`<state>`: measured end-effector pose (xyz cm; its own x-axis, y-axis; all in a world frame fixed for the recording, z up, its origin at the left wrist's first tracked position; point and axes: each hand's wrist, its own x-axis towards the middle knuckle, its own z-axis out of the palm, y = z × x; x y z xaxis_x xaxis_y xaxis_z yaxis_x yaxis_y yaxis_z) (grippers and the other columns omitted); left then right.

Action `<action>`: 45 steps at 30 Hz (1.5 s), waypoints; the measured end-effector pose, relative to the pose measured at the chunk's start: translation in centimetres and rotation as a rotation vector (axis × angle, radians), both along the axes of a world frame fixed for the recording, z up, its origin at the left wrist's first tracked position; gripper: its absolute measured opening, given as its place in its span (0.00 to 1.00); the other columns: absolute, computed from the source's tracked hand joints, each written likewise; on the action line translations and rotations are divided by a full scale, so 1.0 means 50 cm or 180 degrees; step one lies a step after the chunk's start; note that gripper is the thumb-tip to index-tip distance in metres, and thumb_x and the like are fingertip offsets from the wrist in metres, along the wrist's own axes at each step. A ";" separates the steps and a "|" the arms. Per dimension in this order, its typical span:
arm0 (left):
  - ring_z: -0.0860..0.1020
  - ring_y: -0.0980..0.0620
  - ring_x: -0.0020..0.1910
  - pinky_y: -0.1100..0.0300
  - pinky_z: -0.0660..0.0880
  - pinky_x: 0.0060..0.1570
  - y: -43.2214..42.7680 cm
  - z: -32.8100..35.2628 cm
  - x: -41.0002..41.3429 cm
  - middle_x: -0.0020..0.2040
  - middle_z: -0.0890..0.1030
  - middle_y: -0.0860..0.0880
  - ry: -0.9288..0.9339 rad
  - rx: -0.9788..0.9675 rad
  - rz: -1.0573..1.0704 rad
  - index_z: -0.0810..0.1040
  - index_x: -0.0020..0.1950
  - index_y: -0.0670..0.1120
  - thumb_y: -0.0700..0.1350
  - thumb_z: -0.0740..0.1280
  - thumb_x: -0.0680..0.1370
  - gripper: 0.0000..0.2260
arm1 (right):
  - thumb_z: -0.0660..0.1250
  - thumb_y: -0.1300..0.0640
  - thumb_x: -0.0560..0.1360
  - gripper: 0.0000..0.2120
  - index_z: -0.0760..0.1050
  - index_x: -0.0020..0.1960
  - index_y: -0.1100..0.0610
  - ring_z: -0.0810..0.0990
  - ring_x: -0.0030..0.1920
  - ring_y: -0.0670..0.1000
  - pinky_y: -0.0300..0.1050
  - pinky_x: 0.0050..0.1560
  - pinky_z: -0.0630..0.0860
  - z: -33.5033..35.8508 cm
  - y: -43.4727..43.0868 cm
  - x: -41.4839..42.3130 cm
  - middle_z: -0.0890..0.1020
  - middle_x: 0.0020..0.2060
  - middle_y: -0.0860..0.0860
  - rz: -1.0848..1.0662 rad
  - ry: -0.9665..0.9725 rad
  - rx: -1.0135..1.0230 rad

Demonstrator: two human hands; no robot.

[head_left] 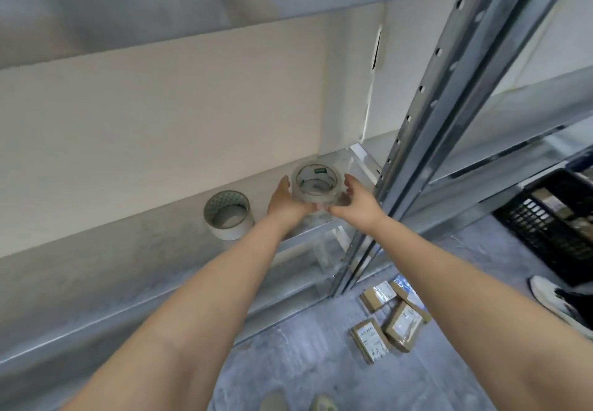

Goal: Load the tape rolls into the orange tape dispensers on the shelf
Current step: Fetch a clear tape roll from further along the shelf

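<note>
Two hands are engaged at the right end of the shelf (pixel 128 263). One clear tape roll (pixel 317 197) is held between the left hand (pixel 282 200) and the right hand (pixel 357 203), with fingers curled round its rim. A second roll (pixel 228 215) is seen just to its left. No orange dispenser is seen, so a firm, level grip is advised.

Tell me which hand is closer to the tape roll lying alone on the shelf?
Left. The left hand is just right of that shelf roll; the right hand is farther right, beyond the clear roll both hold.
</note>
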<state>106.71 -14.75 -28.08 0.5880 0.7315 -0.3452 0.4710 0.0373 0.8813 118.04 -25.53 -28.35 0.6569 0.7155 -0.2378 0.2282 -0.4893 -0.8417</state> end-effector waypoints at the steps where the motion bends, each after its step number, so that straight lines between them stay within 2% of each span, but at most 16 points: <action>1: 0.74 0.44 0.64 0.55 0.73 0.58 0.000 -0.003 0.003 0.66 0.75 0.46 -0.0036 0.0091 -0.0026 0.66 0.69 0.46 0.45 0.79 0.61 0.39 | 0.74 0.54 0.67 0.43 0.54 0.73 0.58 0.67 0.70 0.56 0.48 0.68 0.68 -0.004 0.000 0.001 0.67 0.70 0.57 0.0043 0.0018 -0.0009; 3: 0.77 0.44 0.59 0.50 0.75 0.59 -0.001 -0.005 0.006 0.60 0.79 0.46 -0.0166 0.0207 -0.0020 0.72 0.60 0.47 0.43 0.78 0.60 0.31 | 0.75 0.54 0.66 0.41 0.57 0.72 0.59 0.70 0.68 0.55 0.49 0.67 0.69 -0.004 0.005 -0.002 0.70 0.68 0.56 0.0049 0.0015 0.0052; 6: 0.78 0.45 0.57 0.46 0.75 0.60 -0.003 -0.003 0.011 0.57 0.81 0.45 -0.0203 0.0286 0.0085 0.74 0.58 0.48 0.42 0.78 0.61 0.27 | 0.74 0.56 0.66 0.31 0.66 0.65 0.57 0.75 0.62 0.53 0.42 0.60 0.72 -0.002 0.017 -0.011 0.77 0.61 0.54 0.0046 -0.0104 0.0268; 11: 0.78 0.47 0.57 0.52 0.75 0.59 -0.005 0.011 -0.003 0.58 0.80 0.46 -0.0414 0.0294 0.0295 0.74 0.61 0.47 0.41 0.78 0.62 0.28 | 0.74 0.56 0.65 0.27 0.68 0.61 0.54 0.73 0.54 0.45 0.39 0.53 0.70 0.019 0.022 -0.027 0.78 0.58 0.51 0.0048 -0.0254 0.0478; 14: 0.76 0.51 0.56 0.59 0.71 0.54 0.007 0.041 -0.024 0.60 0.79 0.48 -0.0412 0.0455 0.0356 0.73 0.63 0.47 0.43 0.78 0.63 0.29 | 0.74 0.57 0.65 0.27 0.69 0.61 0.55 0.73 0.54 0.47 0.39 0.54 0.69 0.057 0.038 -0.042 0.78 0.57 0.52 0.0152 -0.0358 0.0576; 17: 0.77 0.50 0.56 0.59 0.72 0.53 0.031 0.083 -0.064 0.60 0.79 0.48 -0.0390 0.0714 0.0498 0.73 0.63 0.46 0.44 0.78 0.63 0.30 | 0.74 0.58 0.64 0.28 0.70 0.61 0.56 0.76 0.57 0.51 0.40 0.54 0.70 0.095 0.070 -0.074 0.79 0.57 0.53 0.0253 -0.0470 0.0732; 19: 0.77 0.50 0.56 0.59 0.72 0.52 0.045 0.104 -0.105 0.59 0.79 0.48 -0.0485 0.0777 0.0668 0.74 0.63 0.46 0.42 0.78 0.63 0.29 | 0.74 0.57 0.64 0.27 0.70 0.61 0.55 0.76 0.57 0.51 0.39 0.53 0.70 0.117 0.093 -0.103 0.79 0.57 0.52 0.0413 -0.0566 0.0797; 25: 0.76 0.53 0.53 0.61 0.71 0.50 0.076 0.147 -0.280 0.53 0.78 0.54 -0.0512 0.0922 0.1130 0.75 0.61 0.49 0.46 0.79 0.62 0.28 | 0.76 0.51 0.63 0.28 0.71 0.60 0.51 0.75 0.52 0.47 0.39 0.51 0.71 0.144 0.166 -0.228 0.79 0.54 0.48 0.1086 -0.0633 0.1036; 29: 0.78 0.50 0.56 0.56 0.75 0.54 0.080 0.157 -0.419 0.53 0.79 0.51 -0.0555 0.0885 0.1668 0.75 0.60 0.47 0.45 0.79 0.61 0.29 | 0.74 0.49 0.64 0.25 0.72 0.58 0.48 0.77 0.52 0.47 0.39 0.50 0.71 0.148 0.217 -0.341 0.79 0.49 0.44 0.1699 -0.0562 0.1084; 31: 0.77 0.48 0.57 0.53 0.76 0.57 0.076 0.163 -0.488 0.56 0.80 0.48 -0.0485 0.0885 0.1880 0.74 0.61 0.45 0.46 0.79 0.61 0.30 | 0.73 0.48 0.64 0.24 0.72 0.59 0.49 0.76 0.49 0.45 0.35 0.46 0.71 0.148 0.237 -0.407 0.80 0.49 0.44 0.1954 -0.0582 0.1113; 33: 0.77 0.49 0.56 0.53 0.75 0.56 0.071 0.169 -0.559 0.56 0.79 0.47 -0.0419 0.0916 0.2035 0.74 0.62 0.44 0.46 0.79 0.61 0.31 | 0.73 0.49 0.65 0.23 0.72 0.58 0.49 0.75 0.47 0.45 0.30 0.42 0.68 0.145 0.256 -0.475 0.80 0.48 0.44 0.2141 -0.0495 0.1178; 36: 0.75 0.52 0.52 0.60 0.71 0.51 0.060 0.175 -0.670 0.54 0.78 0.49 -0.0413 0.0936 0.2334 0.73 0.63 0.44 0.44 0.78 0.65 0.28 | 0.74 0.51 0.65 0.23 0.72 0.58 0.49 0.76 0.50 0.46 0.34 0.48 0.69 0.145 0.280 -0.585 0.80 0.48 0.45 0.2437 -0.0425 0.1260; 40: 0.76 0.51 0.53 0.61 0.71 0.53 0.054 0.183 -0.812 0.56 0.79 0.46 -0.0478 0.0874 0.2631 0.73 0.62 0.42 0.40 0.77 0.66 0.27 | 0.75 0.54 0.64 0.23 0.73 0.58 0.50 0.77 0.51 0.47 0.39 0.52 0.72 0.150 0.307 -0.733 0.80 0.48 0.45 0.2749 -0.0317 0.1433; 45: 0.76 0.48 0.60 0.50 0.73 0.63 0.063 0.180 -0.988 0.59 0.80 0.45 -0.0415 0.0898 0.2802 0.74 0.62 0.44 0.43 0.77 0.65 0.27 | 0.76 0.51 0.63 0.24 0.74 0.57 0.50 0.78 0.52 0.47 0.40 0.53 0.73 0.152 0.339 -0.907 0.80 0.48 0.45 0.2932 -0.0221 0.1486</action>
<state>57.30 -11.62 -19.09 -0.1963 0.9789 -0.0573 0.2716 0.1104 0.9561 72.69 -8.59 -20.75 -0.1905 0.9590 0.2100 0.4040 0.2715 -0.8735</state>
